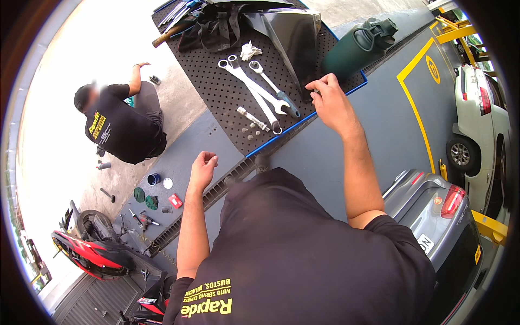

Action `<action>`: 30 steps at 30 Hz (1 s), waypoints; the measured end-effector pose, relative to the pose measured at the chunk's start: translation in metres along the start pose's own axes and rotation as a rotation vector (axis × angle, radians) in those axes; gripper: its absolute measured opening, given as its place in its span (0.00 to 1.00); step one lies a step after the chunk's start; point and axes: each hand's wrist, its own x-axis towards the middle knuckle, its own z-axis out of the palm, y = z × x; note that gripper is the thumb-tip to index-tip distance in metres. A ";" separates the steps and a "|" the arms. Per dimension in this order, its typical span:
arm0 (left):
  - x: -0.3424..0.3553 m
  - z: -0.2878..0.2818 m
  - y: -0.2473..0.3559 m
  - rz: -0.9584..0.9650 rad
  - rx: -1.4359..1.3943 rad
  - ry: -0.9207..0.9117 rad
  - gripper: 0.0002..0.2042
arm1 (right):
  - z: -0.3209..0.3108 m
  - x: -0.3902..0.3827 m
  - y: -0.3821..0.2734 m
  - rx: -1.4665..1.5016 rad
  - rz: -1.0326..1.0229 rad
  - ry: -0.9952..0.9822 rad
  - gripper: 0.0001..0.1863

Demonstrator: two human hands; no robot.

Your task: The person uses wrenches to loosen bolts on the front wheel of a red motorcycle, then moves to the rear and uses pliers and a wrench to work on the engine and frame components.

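My right hand (331,105) is over the right part of a black perforated table top (216,76), beside a tall glossy black panel (287,40). Its thumb and index finger are apart, and I see nothing held. Off the table's near left corner, my left hand (202,170) hangs with fingers curled in and nothing visible in them. Two long wrenches (254,92) lie crossed on the table, next to a ratchet with a dark handle (293,106). A metal socket extension (253,118) lies near the front edge, by several small round metal pieces (250,137).
A dark green bottle (355,51) stands at the table's right. Crumpled white paper (250,51) and black cloth (211,32) lie farther back. A person (124,122) crouches at left, near loose parts and a red motorcycle (89,252). Cars (428,211) stand at right.
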 end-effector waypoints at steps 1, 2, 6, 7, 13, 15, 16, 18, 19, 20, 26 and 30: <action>0.006 0.004 -0.001 0.013 0.002 -0.026 0.12 | -0.004 -0.004 0.010 -0.006 0.053 0.020 0.08; 0.010 0.008 -0.005 -0.004 0.040 -0.030 0.12 | -0.004 -0.007 0.022 -0.015 0.036 0.073 0.10; 0.013 0.024 -0.046 -0.050 0.216 -0.089 0.13 | -0.011 -0.014 0.041 -0.070 0.167 0.186 0.11; 0.009 0.024 -0.063 -0.081 0.256 -0.134 0.13 | -0.010 -0.015 0.043 -0.067 0.182 0.200 0.11; -0.048 0.018 -0.141 -0.544 0.315 -0.248 0.15 | 0.017 -0.015 0.069 -0.095 0.159 0.465 0.09; -0.078 0.012 -0.141 -0.685 0.383 -0.251 0.16 | 0.015 -0.024 0.085 -0.273 0.092 0.533 0.09; -0.094 -0.009 -0.171 -0.624 0.388 -0.193 0.16 | 0.017 -0.017 0.081 -0.225 0.080 0.581 0.09; -0.112 -0.022 -0.203 -0.557 0.393 -0.153 0.16 | 0.016 -0.015 0.096 -0.166 0.094 0.653 0.11; -0.116 -0.015 -0.202 -0.570 0.361 -0.125 0.14 | 0.012 -0.019 0.115 -0.184 0.102 0.651 0.11; -0.119 -0.004 -0.200 -0.583 0.328 -0.101 0.13 | 0.006 -0.023 0.133 -0.172 0.115 0.683 0.13; -0.146 0.018 -0.175 -0.638 0.037 0.062 0.12 | 0.011 -0.023 0.114 0.067 0.060 0.784 0.22; -0.175 0.030 -0.149 -0.761 -0.081 0.009 0.15 | 0.106 -0.059 0.082 0.336 -0.020 0.380 0.18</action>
